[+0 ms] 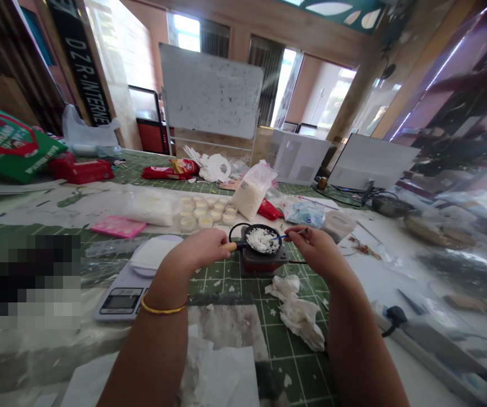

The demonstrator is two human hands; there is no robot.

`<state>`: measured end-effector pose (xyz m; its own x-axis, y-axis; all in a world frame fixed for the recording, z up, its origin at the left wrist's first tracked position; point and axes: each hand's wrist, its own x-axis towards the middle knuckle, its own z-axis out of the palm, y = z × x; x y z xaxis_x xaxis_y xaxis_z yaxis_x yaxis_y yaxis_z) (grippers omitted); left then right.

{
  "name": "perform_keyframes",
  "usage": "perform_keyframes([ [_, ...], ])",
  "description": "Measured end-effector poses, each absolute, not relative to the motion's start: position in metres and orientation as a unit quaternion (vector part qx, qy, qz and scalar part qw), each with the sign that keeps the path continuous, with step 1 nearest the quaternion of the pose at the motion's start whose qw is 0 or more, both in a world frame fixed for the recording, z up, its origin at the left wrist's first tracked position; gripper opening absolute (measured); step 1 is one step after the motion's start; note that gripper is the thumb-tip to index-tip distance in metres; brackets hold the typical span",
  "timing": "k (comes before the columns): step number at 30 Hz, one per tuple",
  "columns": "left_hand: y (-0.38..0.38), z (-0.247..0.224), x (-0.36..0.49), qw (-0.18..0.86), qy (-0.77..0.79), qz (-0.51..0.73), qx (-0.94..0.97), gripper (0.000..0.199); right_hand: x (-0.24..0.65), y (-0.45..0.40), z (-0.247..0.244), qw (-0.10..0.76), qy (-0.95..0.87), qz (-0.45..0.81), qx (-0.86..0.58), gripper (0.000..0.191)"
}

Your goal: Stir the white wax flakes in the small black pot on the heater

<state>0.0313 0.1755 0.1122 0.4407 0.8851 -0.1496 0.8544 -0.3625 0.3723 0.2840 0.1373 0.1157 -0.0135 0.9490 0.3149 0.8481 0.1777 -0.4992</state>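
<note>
A small black pan (249, 249) filled with white chunks (262, 239) sits on a small red and black stove (264, 263). My left hand (211, 247) is closed round the pan's light wooden handle (229, 246) at its left. From the right, my right hand (306, 243) pinches a thin blue stick (283, 236), whose far end reaches into the white chunks. Crumpled white tissues (300, 319) lie on the green mat below the stove.
A kitchen scale (120, 297) with white sheets on it stands left of my left arm. Behind the stove are several small cups (203, 212) and a bag of white material (249, 192). A power strip (430, 350) lies at the right.
</note>
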Motion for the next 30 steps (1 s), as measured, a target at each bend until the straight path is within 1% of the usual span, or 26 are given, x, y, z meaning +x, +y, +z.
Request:
perform_keyframes([
  [6, 0.175, 0.113, 0.031, 0.219, 0.53, 0.038, 0.819, 0.023, 0.285, 0.141, 0.114, 0.32, -0.695, 0.053, -0.642, 0.03],
  [12, 0.175, 0.113, 0.03, 0.231, 0.532, 0.044, 0.814, 0.023, 0.288, 0.14, 0.115, 0.279, -0.707, 0.055, -0.647, 0.029],
  [15, 0.174, 0.112, 0.03, 0.232, 0.532, 0.045, 0.813, 0.021, 0.287, 0.14, 0.114, 0.296, -0.713, 0.06, -0.633, 0.029],
  [18, 0.174, 0.113, 0.03, 0.233, 0.536, 0.042, 0.81, 0.02, 0.285, 0.142, 0.112, 0.302, -0.692, 0.035, -0.655, 0.03],
  [22, 0.173, 0.114, 0.03, 0.232, 0.534, 0.044, 0.812, 0.019, 0.285, 0.143, 0.112, 0.285, -0.7, 0.071, -0.651, 0.028],
  [24, 0.173, 0.114, 0.03, 0.233, 0.535, 0.043, 0.811, 0.02, 0.285, 0.143, 0.112, 0.293, -0.703, 0.081, -0.643, 0.028],
  [28, 0.173, 0.115, 0.031, 0.226, 0.536, 0.038, 0.813, 0.021, 0.282, 0.148, 0.107, 0.316, -0.689, 0.055, -0.65, 0.03],
  [30, 0.173, 0.115, 0.031, 0.221, 0.537, 0.038, 0.813, 0.021, 0.281, 0.152, 0.103, 0.319, -0.699, 0.077, -0.635, 0.03],
])
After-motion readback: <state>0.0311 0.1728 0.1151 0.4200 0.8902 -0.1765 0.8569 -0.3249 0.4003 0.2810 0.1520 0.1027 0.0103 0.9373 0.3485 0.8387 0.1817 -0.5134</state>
